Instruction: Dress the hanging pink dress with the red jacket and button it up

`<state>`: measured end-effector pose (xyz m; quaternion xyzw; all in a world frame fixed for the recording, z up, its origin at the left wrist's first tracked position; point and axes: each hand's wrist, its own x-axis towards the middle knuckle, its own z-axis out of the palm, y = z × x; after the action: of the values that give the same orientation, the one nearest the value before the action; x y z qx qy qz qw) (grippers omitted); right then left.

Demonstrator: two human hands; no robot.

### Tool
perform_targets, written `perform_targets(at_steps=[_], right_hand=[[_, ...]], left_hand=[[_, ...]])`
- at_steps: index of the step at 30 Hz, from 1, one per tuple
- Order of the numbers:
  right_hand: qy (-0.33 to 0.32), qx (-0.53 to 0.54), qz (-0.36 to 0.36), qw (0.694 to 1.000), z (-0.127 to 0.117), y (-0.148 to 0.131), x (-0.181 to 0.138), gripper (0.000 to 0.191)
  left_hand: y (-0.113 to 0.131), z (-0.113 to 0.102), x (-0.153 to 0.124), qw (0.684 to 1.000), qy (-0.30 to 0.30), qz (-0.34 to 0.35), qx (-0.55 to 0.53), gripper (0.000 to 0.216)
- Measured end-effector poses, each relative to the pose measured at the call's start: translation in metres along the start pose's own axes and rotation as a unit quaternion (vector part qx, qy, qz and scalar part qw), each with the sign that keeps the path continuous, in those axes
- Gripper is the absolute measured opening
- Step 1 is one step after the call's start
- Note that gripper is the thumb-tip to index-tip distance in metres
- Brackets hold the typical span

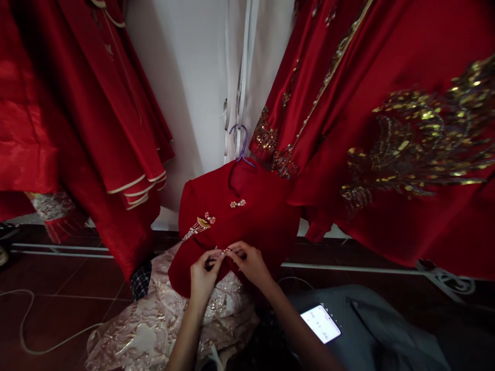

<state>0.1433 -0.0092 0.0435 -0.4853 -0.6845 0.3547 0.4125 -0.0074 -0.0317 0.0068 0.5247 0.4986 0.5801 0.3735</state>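
A red garment (263, 221) hangs in front of me on a purple hanger (242, 147). Its front carries a beaded frog fastener (237, 204) near the top and a gold tasselled ornament (201, 225) at the left. Lower down, my left hand (204, 272) and my right hand (249, 262) meet at a small beaded fastener (224, 252). The fingers of both are closed in a pinch on it, and they partly cover it. Pale pink fabric with metallic patterns (150, 330) is spread below my hands.
Red garments (116, 103) hang at the left, and a red one with gold sequins (433, 123) at the right. A lit phone (320, 323) lies on grey cloth (371, 314). A white cable (29, 330) runs over the dark tiled floor (83, 281).
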Motion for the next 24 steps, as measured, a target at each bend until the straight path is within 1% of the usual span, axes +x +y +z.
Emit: perform_targets(at_steps=[4, 9, 11, 13, 16, 20, 22, 24], right_hand=[[0.006, 0.005, -0.002, 1.000, 0.002, 0.002, 0.000, 0.014], [0.006, -0.002, -0.006, 1.000, 0.007, 0.001, -0.002, 0.014], [0.008, -0.002, -0.004, 1.000, 0.007, 0.000, -0.002, 0.015], [0.001, 0.004, -0.002, 1.000, 0.003, -0.001, -0.001, 0.016], [-0.030, 0.030, 0.008, 0.999, -0.014, -0.006, 0.002, 0.020], [-0.095, 0.108, 0.028, 0.989, -0.039, -0.021, 0.002, 0.023], [-0.106, 0.130, 0.046, 0.985, -0.044, -0.027, 0.001, 0.024], [-0.099, 0.138, 0.064, 0.983, -0.042, -0.030, 0.000, 0.025]], left_hand=[[-0.002, 0.000, 0.002, 1.000, 0.002, -0.015, 0.000, 0.023], [-0.002, 0.001, 0.000, 0.999, 0.038, -0.023, 0.010, 0.024], [0.000, 0.000, 0.000, 0.999, 0.030, -0.033, 0.000, 0.024], [0.003, -0.003, 0.005, 0.999, 0.005, -0.046, -0.027, 0.027], [0.011, -0.009, 0.025, 0.995, -0.015, -0.068, -0.071, 0.032], [0.023, -0.013, 0.064, 0.985, 0.011, -0.107, -0.136, 0.039], [0.028, -0.011, 0.080, 0.976, 0.026, -0.128, -0.177, 0.039], [0.031, -0.008, 0.088, 0.965, 0.029, -0.144, -0.216, 0.038]])
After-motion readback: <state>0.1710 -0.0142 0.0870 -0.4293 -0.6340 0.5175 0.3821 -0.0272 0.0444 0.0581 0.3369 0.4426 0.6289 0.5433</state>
